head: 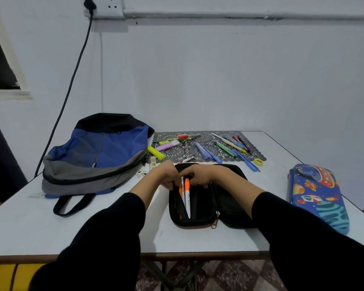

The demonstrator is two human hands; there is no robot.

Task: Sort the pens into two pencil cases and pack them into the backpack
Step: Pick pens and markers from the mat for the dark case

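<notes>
We are working with both hands at the far end of the black pencil case point(231, 204), which is lying open on the table point(114, 232) in front of us, between the backpack point(97, 156) and the blue pencil case point(317, 198). The left hand point(168, 177) and right hand point(200, 175) are curling their fingers down over the tops of the orange-capped markers point(187, 198) in the case's left half. We cannot tell whether they are pinching the markers or the lining. The markers are lying loose and slanted, so we judge we are risking spilling them if we tug the case, or catching a cap in the zip when closing it. Most loose pens point(206, 151) are waiting on the mat point(177, 153) beyond, where a reaching sleeve could be sweeping some aside.
</notes>
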